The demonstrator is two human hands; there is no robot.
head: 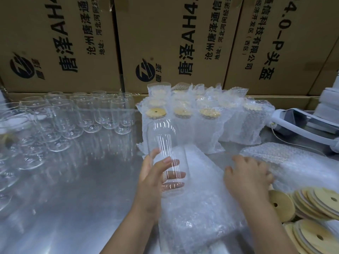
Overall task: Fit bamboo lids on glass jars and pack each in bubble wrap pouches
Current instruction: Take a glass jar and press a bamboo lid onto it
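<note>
My left hand [156, 182] grips a clear glass jar [165, 143] with no lid, held tilted above a stack of flat bubble wrap pouches [198, 208] in the middle of the metal table [82, 198]. My right hand [247, 176] rests with relaxed fingers on the edge of a second pile of pouches [293, 162] at the right. Round bamboo lids [311, 204], each with a small hole, lie heaped at the lower right. Several jars with bamboo lids stand packed in bubble wrap pouches [201, 114] behind the held jar.
Several empty glass jars [73, 116] stand in rows on the left and far left. Large printed cardboard boxes [165, 43] wall off the back. A white device with a cable [302, 123] lies at the right edge.
</note>
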